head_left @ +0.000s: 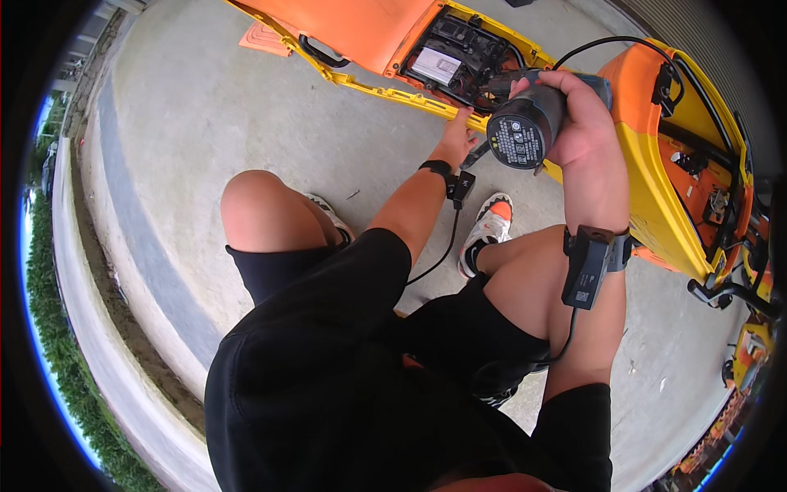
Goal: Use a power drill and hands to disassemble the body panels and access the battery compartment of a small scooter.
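My right hand (584, 123) is wrapped around a black cordless power tool (518, 135). Its round, labelled end faces me, and its far end is mostly hidden behind my fingers. Lower and to the left, my left hand (457, 141) has its fingers bent at the yellow frame edge (410, 100) of an orange and yellow electric scooter, seemingly gripping that edge. Just beyond both hands is the scooter's uncovered compartment (492, 53), where a silver box-shaped unit (436, 66) sits among black parts and wiring.
An orange body section (361, 33) stretches away to the upper left. On the right stands another orange and yellow section (648, 123), with a black cable (615, 39) arching over to it. My knees and shoes (494, 217) are close below, on concrete ground (180, 123).
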`<state>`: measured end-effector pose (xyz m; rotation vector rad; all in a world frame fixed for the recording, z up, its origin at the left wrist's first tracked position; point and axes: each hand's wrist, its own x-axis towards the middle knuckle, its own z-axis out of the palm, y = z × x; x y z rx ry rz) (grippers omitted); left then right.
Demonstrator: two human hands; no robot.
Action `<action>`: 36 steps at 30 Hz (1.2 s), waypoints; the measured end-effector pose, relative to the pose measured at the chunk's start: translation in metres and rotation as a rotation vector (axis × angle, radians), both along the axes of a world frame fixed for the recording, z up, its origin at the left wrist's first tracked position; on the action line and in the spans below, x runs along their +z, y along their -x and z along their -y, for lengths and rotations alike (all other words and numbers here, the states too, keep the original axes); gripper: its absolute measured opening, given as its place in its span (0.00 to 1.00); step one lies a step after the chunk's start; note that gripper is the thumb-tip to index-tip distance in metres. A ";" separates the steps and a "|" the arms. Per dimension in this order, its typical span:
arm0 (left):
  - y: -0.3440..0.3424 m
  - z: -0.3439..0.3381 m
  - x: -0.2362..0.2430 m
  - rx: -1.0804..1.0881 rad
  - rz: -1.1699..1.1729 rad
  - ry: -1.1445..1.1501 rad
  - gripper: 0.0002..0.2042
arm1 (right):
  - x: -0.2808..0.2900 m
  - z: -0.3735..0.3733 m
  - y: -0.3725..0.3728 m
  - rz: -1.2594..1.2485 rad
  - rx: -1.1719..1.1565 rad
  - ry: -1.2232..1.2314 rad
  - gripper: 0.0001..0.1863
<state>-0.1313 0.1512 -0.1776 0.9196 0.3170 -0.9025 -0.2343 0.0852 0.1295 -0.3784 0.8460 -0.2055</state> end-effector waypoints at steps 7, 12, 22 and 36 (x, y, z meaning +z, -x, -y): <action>-0.005 -0.006 -0.001 0.003 0.016 0.123 0.13 | 0.002 0.001 0.000 0.044 0.061 -0.014 0.14; -0.007 -0.012 -0.022 -0.031 0.014 0.225 0.09 | 0.003 -0.003 0.004 -0.021 0.006 0.030 0.10; 0.048 -0.202 -0.114 -0.173 0.086 -0.305 0.10 | 0.001 -0.001 0.004 0.120 0.122 0.003 0.21; -0.002 -0.233 -0.049 0.281 -0.060 0.124 0.20 | 0.005 -0.015 -0.003 0.039 -0.046 -0.078 0.15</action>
